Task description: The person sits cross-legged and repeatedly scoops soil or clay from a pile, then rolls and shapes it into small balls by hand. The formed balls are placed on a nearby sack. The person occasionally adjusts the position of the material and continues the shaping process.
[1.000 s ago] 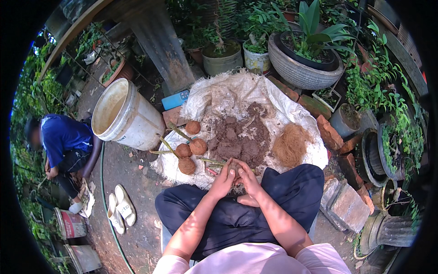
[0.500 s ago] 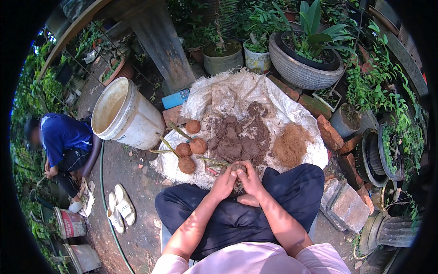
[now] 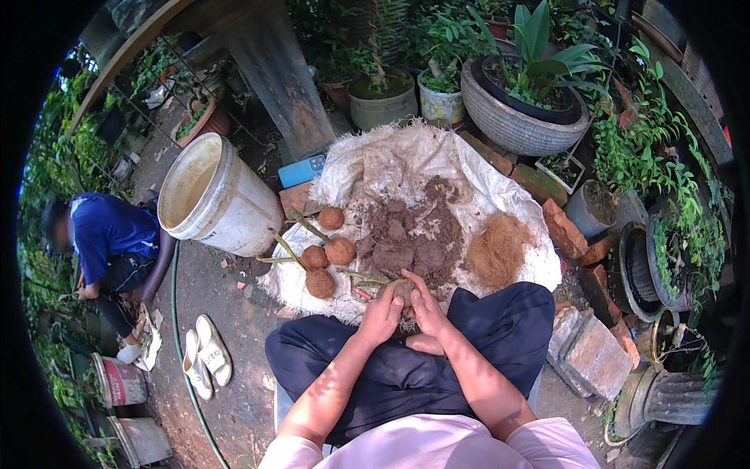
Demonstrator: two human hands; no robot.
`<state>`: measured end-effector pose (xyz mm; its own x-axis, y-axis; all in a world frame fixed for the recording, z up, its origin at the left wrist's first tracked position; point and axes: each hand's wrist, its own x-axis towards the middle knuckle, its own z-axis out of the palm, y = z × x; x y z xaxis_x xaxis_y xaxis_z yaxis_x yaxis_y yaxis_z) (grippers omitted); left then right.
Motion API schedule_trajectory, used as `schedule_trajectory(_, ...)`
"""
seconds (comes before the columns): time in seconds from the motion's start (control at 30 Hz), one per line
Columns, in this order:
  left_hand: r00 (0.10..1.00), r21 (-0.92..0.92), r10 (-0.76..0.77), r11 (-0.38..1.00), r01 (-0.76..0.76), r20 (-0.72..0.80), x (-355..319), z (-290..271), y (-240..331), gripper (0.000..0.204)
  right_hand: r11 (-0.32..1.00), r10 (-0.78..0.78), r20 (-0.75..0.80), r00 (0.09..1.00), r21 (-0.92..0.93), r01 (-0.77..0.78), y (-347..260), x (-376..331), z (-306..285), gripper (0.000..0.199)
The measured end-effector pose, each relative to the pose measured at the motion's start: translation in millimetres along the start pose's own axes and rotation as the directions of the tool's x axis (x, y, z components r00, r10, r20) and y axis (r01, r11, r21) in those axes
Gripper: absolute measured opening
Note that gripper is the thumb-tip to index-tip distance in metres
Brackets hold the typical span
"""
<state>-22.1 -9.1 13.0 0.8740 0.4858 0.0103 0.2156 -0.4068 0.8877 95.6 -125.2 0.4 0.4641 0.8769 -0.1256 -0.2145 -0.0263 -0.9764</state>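
My left hand (image 3: pixel 383 314) and my right hand (image 3: pixel 426 313) are cupped together around a lump of brown soil (image 3: pixel 404 292) above my lap. Just beyond them a pile of dark soil (image 3: pixel 414 234) lies on a white woven sack (image 3: pixel 367 172). To the right on the sack sits a heap of brown coconut fibre (image 3: pixel 500 248). Left of my hands rest several round soil balls (image 3: pixel 328 254) with green stems sticking out.
A large white bucket (image 3: pixel 215 195) lies tilted at the left, a blue phone (image 3: pixel 301 170) behind it. A person in blue (image 3: pixel 105 234) crouches far left near white sandals (image 3: pixel 205 356) and a green hose (image 3: pixel 180 336). Potted plants (image 3: pixel 531 86) and bricks (image 3: pixel 590 356) ring the back and right.
My hands have kept pressing and turning the lump, shifting slightly. The person in blue has barely moved.
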Motion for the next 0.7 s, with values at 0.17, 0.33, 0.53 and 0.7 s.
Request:
schedule_trajectory(0.17, 0.998, 0.151, 0.058, 0.987, -0.052, -0.035, -0.9, 4.1, -7.7, 0.055, 0.968, -0.213, -0.071, 0.974, -0.149, 0.201, 1.4, 1.9, 2.7, 0.033)
schedule_trajectory(0.33, 0.998, 0.215, 0.052, 0.976, -0.044, -0.03, -2.7, 3.8, -6.8, 0.053, 0.969, -0.213, -0.14, 0.967, -0.157, 0.191, 5.8, 2.1, 5.5, 0.029)
schedule_trajectory(0.53, 0.989, 0.246, 0.122, 0.964, -0.099, -0.078, -3.1, -3.3, 7.8, 0.051, 0.906, -0.325, -0.153, 0.933, -0.333, 0.261, 0.4, 0.8, 11.0, 0.037)
schedule_trajectory(0.7, 0.981, 0.268, 0.159, 0.956, -0.124, -0.113, -4.8, -6.5, 13.6, 0.05, 0.932, -0.241, -0.06, 0.969, -0.293, 0.214, -20.3, -8.0, 7.0, 0.051)
